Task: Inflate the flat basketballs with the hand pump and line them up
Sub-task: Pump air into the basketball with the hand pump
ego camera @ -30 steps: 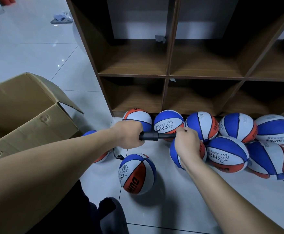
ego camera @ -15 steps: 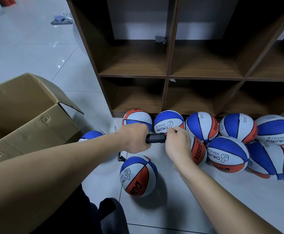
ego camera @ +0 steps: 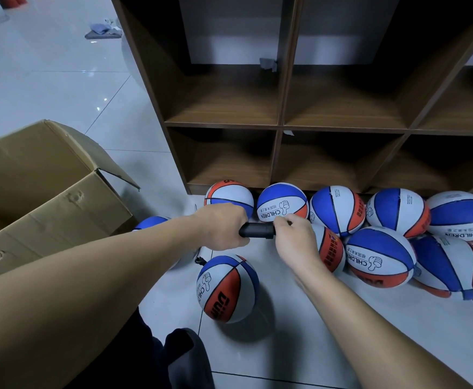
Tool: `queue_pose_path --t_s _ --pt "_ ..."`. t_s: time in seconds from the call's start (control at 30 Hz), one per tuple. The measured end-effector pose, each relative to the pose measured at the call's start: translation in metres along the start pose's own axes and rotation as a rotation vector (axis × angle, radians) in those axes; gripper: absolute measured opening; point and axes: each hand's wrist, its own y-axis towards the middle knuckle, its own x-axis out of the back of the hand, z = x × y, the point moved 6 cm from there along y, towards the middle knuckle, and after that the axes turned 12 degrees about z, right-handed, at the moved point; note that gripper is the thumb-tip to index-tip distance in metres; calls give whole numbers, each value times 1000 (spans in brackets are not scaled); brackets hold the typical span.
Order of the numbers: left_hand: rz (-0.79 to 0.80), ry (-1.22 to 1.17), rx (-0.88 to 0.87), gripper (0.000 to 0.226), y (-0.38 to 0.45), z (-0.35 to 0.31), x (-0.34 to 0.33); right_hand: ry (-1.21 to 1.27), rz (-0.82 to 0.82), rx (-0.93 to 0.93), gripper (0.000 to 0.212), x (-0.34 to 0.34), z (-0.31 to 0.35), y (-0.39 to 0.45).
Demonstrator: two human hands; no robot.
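Note:
A black hand pump (ego camera: 257, 230) lies level between my hands above the floor. My left hand (ego camera: 224, 226) grips its barrel. My right hand (ego camera: 294, 240) grips its handle end, pushed in close to the barrel. A round red, white and blue basketball (ego camera: 227, 287) sits on the tiles just below the pump. Part of another ball (ego camera: 151, 221) shows behind my left forearm, with a black hose end (ego camera: 199, 259) near it. Several more balls lie along the shelf foot, such as one (ego camera: 283, 204) marked CHILDREN; the far right one (ego camera: 451, 268) looks caved in.
A brown wooden cubby shelf (ego camera: 283, 124) stands behind the balls. An open cardboard box (ego camera: 47, 192) sits on the left. White floor tiles (ego camera: 314, 332) stretch toward me, and my dark trouser knee (ego camera: 184, 357) is at the bottom. Cloth lies on the far floor (ego camera: 100, 30).
My right hand has pushed the pump handle leftward into the barrel, closing the gap between my hands. The pump's thin rod is no longer visible.

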Motion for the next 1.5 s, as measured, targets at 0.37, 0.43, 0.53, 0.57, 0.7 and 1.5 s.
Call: queue_pose_path --t_s 0.37,0.43,0.53,0.57,0.7,1.5 --pt "22 38 94 30 3 40 1 178 -111 -164 30 58 -23 8" --pt "13 81 102 28 2 38 3 185 -141 -156 32 55 -23 4" --pt "7 124 115 26 -1 37 5 159 -169 -156 32 49 -24 2" --pt "5 125 117 25 -1 37 5 136 -180 -155 32 47 -23 2" --pt "-11 115 118 23 -2 33 2 89 -225 -111 36 41 -17 2" --pt "-19 36 46 27 -5 4 -4 36 -157 -13 32 0 2 -15"
